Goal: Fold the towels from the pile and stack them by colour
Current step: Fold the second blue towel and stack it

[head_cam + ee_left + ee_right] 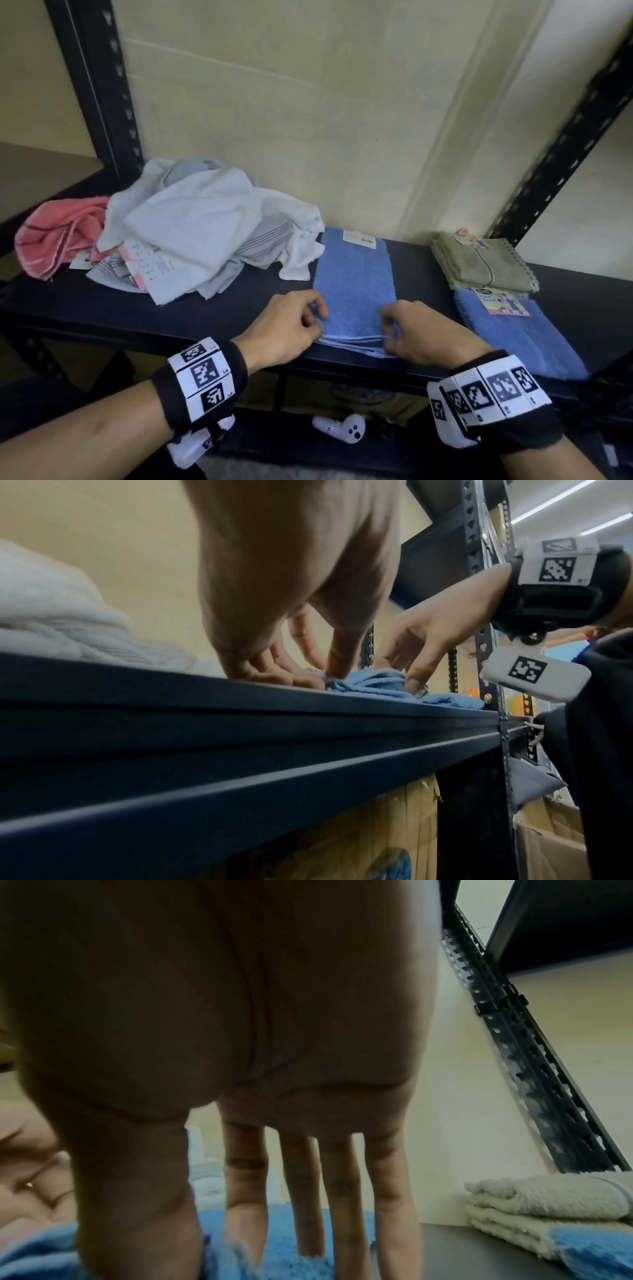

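Note:
A blue towel, folded into a long strip, lies on the dark shelf and runs from the front edge back to the wall. My left hand pinches its near left corner, which bunches under the fingertips in the left wrist view. At the near right corner my right hand pinches the layered edge between thumb and fingers. The unfolded pile of white and grey towels sits at the left, with a pink towel beside it. At the right lie a folded blue towel and, behind it, folded olive towels.
Black slotted uprights stand at both ends of the shelf, and a cream wall closes the back. A white game controller lies on the level below. Cardboard boxes sit under the shelf. Bare shelf shows between the strip and the folded stacks.

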